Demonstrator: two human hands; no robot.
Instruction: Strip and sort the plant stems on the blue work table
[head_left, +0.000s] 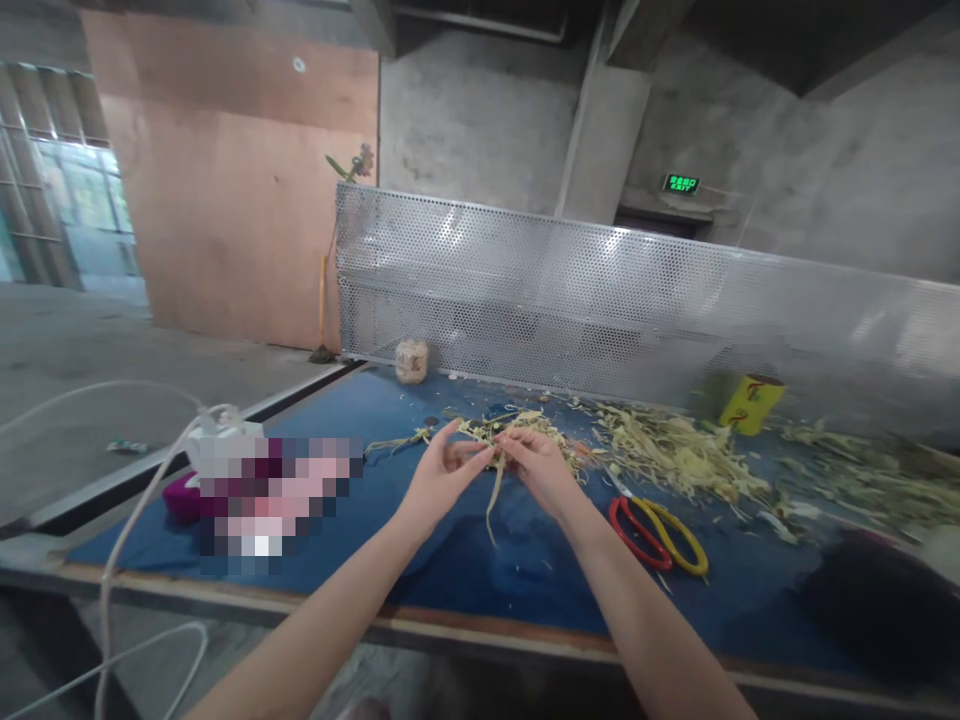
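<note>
Over the blue tabletop, my left hand [439, 478] and my right hand [544, 472] meet, their thumbs and fingertips pinched on a pale plant strip [498, 485]. One end of the strip dangles below my fingers; the part inside the pinch is hidden. Behind my hands lies a loose heap of similar shredded strips [540, 425], partly covered by them. To the right of my right forearm rest scissors [649, 515] with one red and one yellow handle, blades pointing toward the heap.
A larger pile of plant strips [675, 450] spreads along the right, near a yellow can [752, 403]. A pale roll [412, 361] stands by the perforated metal panel [510, 285]. At left are a white plug with cable [225, 440] and a pixelated pink item [300, 495].
</note>
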